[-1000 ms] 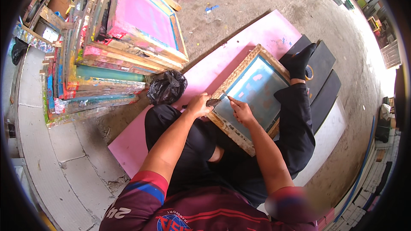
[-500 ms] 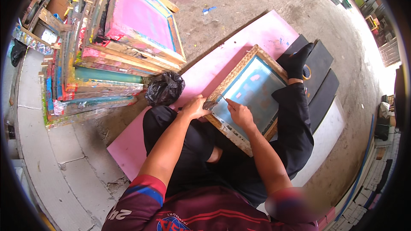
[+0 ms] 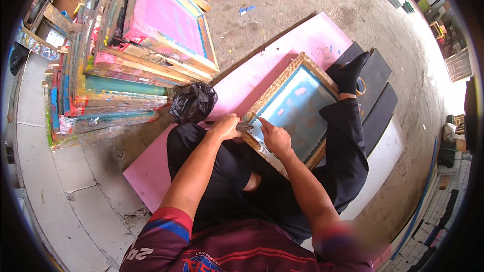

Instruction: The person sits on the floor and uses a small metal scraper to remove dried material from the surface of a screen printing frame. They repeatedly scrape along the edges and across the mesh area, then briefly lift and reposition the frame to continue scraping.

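A wooden screen-printing frame (image 3: 271, 86) with bluish mesh (image 3: 297, 108) lies tilted across my lap and legs. Pale and pinkish patches show on the mesh. My left hand (image 3: 226, 128) is closed at the frame's near-left corner, where a small dark-grey piece (image 3: 245, 127) sticks out from its fingers; what kind of thing it is does not show. Over the mesh's left edge is my right hand (image 3: 276, 137), its index finger stretched forward and the other fingers curled. Whatever these fingers hold, if anything, is too small to make out.
Paint-stained screen frames (image 3: 166, 12) are stacked at the left. Beside my knee sits a black plastic bag (image 3: 193, 103). A pink board (image 3: 307, 35) lies beneath me, with black sheets (image 3: 378, 68) and a tape roll (image 3: 361, 85) by my foot. Concrete blocks (image 3: 80, 171) line the left.
My right hand has shifted slightly left and toward me along the mesh's edge. A thin dark tip seen at its fingers earlier is hard to see now. The left hand stays at the corner.
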Demonstrator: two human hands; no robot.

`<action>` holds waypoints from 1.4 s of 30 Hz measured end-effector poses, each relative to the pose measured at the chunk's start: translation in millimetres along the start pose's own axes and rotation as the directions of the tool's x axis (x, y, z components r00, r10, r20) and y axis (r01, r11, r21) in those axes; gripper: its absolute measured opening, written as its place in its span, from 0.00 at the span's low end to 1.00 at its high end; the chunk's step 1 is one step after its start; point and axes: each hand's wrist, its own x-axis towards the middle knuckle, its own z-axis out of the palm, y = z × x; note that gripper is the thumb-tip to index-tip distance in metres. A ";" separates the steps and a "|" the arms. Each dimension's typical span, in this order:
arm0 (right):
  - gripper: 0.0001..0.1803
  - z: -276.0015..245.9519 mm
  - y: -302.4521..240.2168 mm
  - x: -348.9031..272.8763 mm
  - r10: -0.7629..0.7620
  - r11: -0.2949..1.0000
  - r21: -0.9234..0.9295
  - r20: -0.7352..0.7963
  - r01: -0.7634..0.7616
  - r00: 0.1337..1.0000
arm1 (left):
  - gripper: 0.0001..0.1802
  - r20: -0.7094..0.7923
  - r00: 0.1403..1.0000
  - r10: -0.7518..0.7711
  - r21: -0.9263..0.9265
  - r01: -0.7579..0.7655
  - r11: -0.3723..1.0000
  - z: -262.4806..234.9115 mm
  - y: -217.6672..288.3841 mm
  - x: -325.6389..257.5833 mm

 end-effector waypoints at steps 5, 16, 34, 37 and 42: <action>0.23 -6.8 -15.4 0.2 0.062 0.996 -0.065 0.040 -0.059 0.997 | 0.32 0.007 1.000 0.004 -0.050 -0.003 0.999 -5.9 6.7 -1.5; 0.23 -15.4 -24.0 -3.1 0.104 0.993 -0.068 0.067 -0.099 0.992 | 0.23 -0.024 1.000 0.007 -0.009 -0.007 1.000 -11.1 15.1 -2.9; 0.23 50.4 47.9 18.6 -0.123 0.873 0.453 -0.153 0.181 0.980 | 0.33 -0.016 1.000 -0.015 -0.065 0.014 0.998 -1.8 7.1 6.7; 0.23 38.6 43.6 21.5 -0.084 0.941 0.330 0.011 0.076 0.996 | 0.35 0.020 0.998 -0.051 -0.075 0.053 0.996 -4.1 9.5 4.6; 0.27 7.7 1.2 2.3 0.015 0.999 0.043 0.055 -0.018 0.998 | 0.36 -0.021 0.998 -0.054 -0.058 0.052 0.997 -7.2 13.0 -3.4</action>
